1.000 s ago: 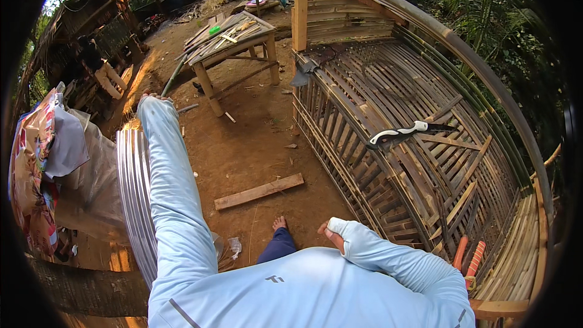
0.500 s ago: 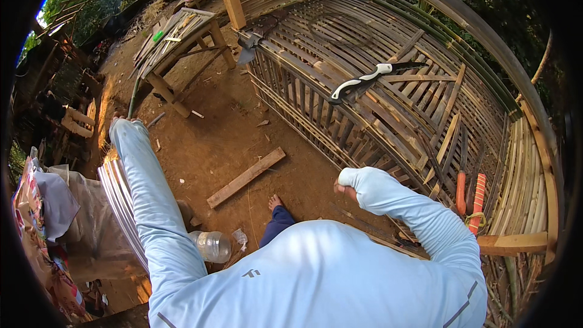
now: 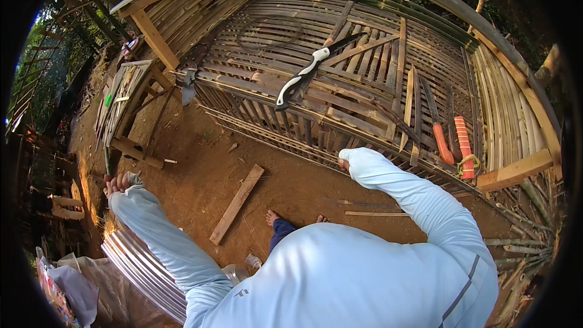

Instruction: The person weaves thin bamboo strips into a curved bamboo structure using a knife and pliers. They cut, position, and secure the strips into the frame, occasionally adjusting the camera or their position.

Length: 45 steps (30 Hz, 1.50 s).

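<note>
My left hand (image 3: pixel 121 184) reaches out at the far left with its fingers curled. It is at the lower end of a thin green stick (image 3: pixel 107 159), beside the rough work table's near corner; whether it grips the stick is unclear. My right hand (image 3: pixel 346 159) is closed in front of the bamboo-slat platform (image 3: pixel 249 88), mostly covered by its pale blue sleeve. What it holds, if anything, is hidden. On the platform lies a curved saw with a white and black handle (image 3: pixel 297 82). An orange-handled knife (image 3: pixel 443 144) and a red-orange wrapped handle (image 3: pixel 464 146) lie nearer the right end.
The work table (image 3: pixel 124 97), with several strips on it, stands at left. A broad blade (image 3: pixel 189 88) hangs at the platform's left corner. On the dirt floor lie a wooden board (image 3: pixel 237 205) and a thin strip (image 3: pixel 376 214). Corrugated metal sheets (image 3: pixel 143 267) lie beside my left arm.
My view has swung right, so the platform and saw sit further left. More of the left hand's fingers now show, and a second bare foot appears. The right hand stays closed.
</note>
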Each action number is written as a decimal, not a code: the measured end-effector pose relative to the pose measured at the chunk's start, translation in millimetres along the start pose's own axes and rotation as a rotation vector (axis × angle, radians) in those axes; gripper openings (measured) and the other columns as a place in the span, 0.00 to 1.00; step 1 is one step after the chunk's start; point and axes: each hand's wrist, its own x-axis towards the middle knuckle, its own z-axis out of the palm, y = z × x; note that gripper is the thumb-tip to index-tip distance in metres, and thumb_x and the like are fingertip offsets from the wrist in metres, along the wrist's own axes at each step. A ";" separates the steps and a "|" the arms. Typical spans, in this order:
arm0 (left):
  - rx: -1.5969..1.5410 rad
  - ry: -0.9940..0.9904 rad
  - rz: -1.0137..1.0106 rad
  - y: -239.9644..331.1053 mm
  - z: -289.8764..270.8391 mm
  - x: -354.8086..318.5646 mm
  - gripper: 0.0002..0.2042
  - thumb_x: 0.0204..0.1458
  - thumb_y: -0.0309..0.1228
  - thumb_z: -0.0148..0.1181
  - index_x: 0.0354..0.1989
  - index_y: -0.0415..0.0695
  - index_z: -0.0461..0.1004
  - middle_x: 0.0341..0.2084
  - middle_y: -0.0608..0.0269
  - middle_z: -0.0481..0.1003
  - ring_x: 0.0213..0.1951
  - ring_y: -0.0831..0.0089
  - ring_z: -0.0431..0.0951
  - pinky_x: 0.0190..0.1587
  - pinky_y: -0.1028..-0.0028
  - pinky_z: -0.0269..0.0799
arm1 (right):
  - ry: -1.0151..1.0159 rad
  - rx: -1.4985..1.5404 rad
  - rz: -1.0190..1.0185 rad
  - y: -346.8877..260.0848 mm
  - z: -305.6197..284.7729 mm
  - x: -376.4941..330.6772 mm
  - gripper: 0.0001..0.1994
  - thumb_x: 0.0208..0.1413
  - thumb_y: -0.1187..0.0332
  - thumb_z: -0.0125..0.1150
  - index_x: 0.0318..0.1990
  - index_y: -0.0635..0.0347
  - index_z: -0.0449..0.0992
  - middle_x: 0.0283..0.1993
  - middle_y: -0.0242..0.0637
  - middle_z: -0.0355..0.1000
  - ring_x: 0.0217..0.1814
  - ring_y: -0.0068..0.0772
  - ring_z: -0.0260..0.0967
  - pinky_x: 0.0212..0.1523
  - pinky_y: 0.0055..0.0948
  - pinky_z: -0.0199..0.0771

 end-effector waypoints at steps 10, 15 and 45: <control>0.564 0.248 -0.120 -52.4 26.8 26.8 0.12 0.55 0.35 0.56 0.22 0.45 0.70 0.12 0.67 0.64 0.16 0.74 0.61 0.23 0.70 0.65 | -0.610 0.970 -0.600 -59.3 -35.9 -114.8 0.16 0.65 0.57 0.52 0.33 0.62 0.70 0.22 0.31 0.63 0.20 0.19 0.56 0.22 0.23 0.58; 0.903 0.447 -0.349 -135.9 -3.7 -37.2 0.18 0.55 0.36 0.58 0.13 0.49 0.64 0.09 0.70 0.60 0.13 0.75 0.56 0.19 0.70 0.60 | 0.531 1.234 -0.088 32.5 -32.6 -63.6 0.12 0.66 0.61 0.48 0.33 0.58 0.67 0.18 0.24 0.54 0.17 0.19 0.51 0.22 0.24 0.58; 0.711 -0.053 -0.391 -259.3 97.1 -140.9 0.08 0.58 0.33 0.55 0.38 0.43 0.75 0.15 0.73 0.62 0.16 0.82 0.61 0.19 0.75 0.60 | -0.140 0.565 0.671 184.5 132.8 -157.9 0.11 0.57 0.61 0.51 0.37 0.55 0.78 0.30 0.37 0.78 0.25 0.30 0.71 0.27 0.36 0.70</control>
